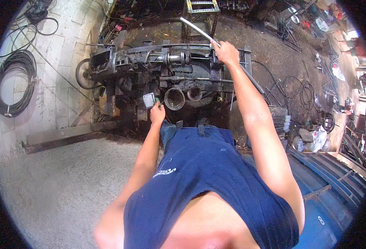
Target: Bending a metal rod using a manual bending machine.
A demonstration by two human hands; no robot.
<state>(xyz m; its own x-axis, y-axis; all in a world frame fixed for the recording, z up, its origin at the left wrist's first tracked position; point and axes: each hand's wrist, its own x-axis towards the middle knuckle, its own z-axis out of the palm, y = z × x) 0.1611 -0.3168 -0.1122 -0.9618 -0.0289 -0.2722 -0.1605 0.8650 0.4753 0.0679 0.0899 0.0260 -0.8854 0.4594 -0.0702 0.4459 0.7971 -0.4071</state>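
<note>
My right hand (227,54) is closed around a long, light metal rod (196,29). It slants over the right end of a dark, greasy machine (137,62), with its bright end pointing to the far left. Low at the machine's near side, my left hand (158,113) is closed on a small green piece (158,102), perhaps a handle. Right beside that is a light-grey, square-faced thing (149,100); I cannot tell whether the two are joined. Two round open cans, a larger one (174,99) and a smaller one (194,93), sit at the machine's near edge.
A coil of black cable (14,83) hangs on the pale wall at left. Beyond the machine stands a step stool (202,6). Loose cables (299,91) and stacked rods (281,123) lie at right, near blue metal panels (315,178). A wheel (83,74) borders the machine.
</note>
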